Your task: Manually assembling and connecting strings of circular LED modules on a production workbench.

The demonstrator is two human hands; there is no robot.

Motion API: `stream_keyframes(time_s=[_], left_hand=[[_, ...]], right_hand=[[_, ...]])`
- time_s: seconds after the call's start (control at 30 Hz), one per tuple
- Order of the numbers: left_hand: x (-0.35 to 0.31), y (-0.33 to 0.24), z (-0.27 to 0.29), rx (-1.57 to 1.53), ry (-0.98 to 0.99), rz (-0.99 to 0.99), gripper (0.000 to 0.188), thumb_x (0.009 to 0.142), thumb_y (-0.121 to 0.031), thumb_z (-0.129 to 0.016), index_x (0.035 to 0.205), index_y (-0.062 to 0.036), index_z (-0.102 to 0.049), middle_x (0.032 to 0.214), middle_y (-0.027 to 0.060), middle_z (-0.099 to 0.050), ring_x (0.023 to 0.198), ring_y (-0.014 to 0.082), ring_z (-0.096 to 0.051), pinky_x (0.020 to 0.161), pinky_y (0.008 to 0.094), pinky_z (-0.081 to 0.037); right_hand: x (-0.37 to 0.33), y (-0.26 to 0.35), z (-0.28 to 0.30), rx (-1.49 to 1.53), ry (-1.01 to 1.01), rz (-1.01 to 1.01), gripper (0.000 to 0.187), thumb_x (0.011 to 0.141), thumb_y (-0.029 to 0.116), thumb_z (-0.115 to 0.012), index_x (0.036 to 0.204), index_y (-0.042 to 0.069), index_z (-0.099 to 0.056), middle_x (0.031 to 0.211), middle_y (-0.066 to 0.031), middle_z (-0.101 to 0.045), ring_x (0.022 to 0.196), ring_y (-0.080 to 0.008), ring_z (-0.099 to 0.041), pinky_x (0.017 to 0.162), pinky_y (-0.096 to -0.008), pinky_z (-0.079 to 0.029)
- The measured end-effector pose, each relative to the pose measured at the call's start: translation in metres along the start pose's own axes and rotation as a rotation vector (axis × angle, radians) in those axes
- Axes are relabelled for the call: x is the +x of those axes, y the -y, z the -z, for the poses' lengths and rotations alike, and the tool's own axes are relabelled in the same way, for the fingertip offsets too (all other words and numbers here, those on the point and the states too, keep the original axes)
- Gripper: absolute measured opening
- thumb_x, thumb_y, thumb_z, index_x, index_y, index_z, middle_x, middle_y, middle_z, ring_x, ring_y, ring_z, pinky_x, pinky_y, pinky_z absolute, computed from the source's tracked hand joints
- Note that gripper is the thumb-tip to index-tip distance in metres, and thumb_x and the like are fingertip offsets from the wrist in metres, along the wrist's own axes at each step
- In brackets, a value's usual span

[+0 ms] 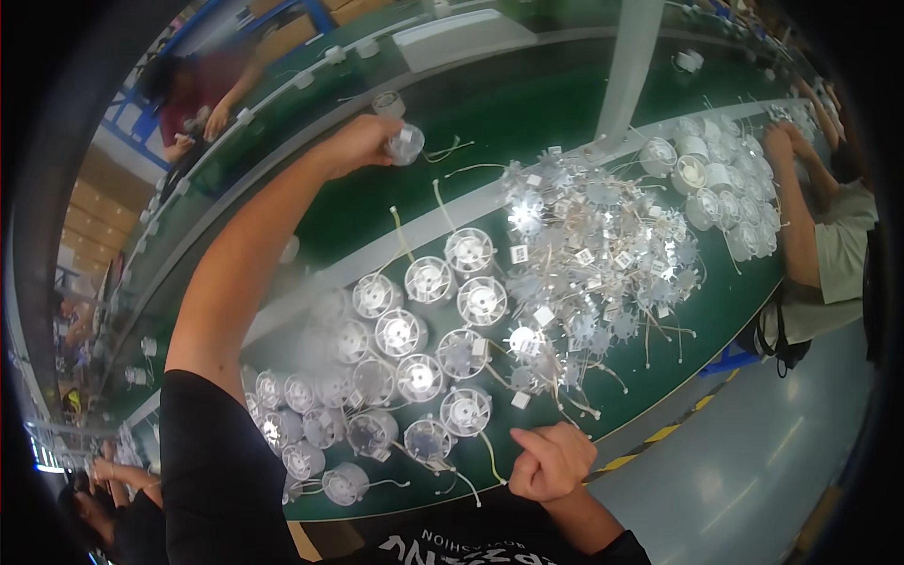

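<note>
Stretched out over the green conveyor belt, my left hand (363, 149) grips a round whitish plastic fan housing (405, 144) with thin wires trailing to its right. Close beyond it, another round housing (387, 104) rests on the belt. My right hand (553, 461) is closed, fingers curled, by the near edge of the green table; whatever it may hold is hidden. Just left of it lies a fan housing (465, 411) with a pale wire running toward the hand. Several more housings (419, 378) stand in loose rows, some with silvery discs set in them.
A heap of silvery star-shaped boards with wires (603, 254) fills the table's middle. Stacked white housings (720, 184) lie farther right, beside a co-worker's arm (800, 207). A white post (631, 75) rises by the belt. Another person (193, 104) sits across the belt.
</note>
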State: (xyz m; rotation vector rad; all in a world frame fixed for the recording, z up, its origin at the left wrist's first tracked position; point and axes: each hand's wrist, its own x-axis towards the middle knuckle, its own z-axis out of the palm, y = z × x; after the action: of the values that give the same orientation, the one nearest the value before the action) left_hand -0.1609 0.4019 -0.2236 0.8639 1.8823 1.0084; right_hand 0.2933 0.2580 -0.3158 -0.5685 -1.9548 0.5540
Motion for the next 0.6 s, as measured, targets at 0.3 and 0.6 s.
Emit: stream_keyframes(time_s=[0.3,0.6], left_hand=[[0.014,0.023,0.068,0.863,-0.272,-0.153,0.046,0.094,-0.034,-0.064,0.129,-0.0048,-0.067,0.120,0.0157,-0.070,0.104,0.0272,-0.067,0.092,0.0353,-0.052],[0.078,0.051,0.080,0.770,-0.345,-0.177,0.052,0.084,-0.035,-0.075,0.128,-0.0078,-0.067,0.119,0.0112,-0.071,0.103,0.0264,-0.067,0.093,0.0365,-0.053]], right_hand=[[-0.008,0.002,-0.001,-0.010,-0.058,0.026,0.038,0.055,-0.002,-0.058,0.087,0.009,-0.074,0.066,-0.0005,-0.054,0.049,-0.0176,-0.041,0.048,-0.0270,-0.035],[-0.007,-0.001,-0.006,-0.023,-0.069,0.014,0.035,0.053,-0.001,-0.056,0.083,0.008,-0.074,0.061,-0.0009,-0.052,0.047,-0.0185,-0.040,0.047,-0.0283,-0.036]])
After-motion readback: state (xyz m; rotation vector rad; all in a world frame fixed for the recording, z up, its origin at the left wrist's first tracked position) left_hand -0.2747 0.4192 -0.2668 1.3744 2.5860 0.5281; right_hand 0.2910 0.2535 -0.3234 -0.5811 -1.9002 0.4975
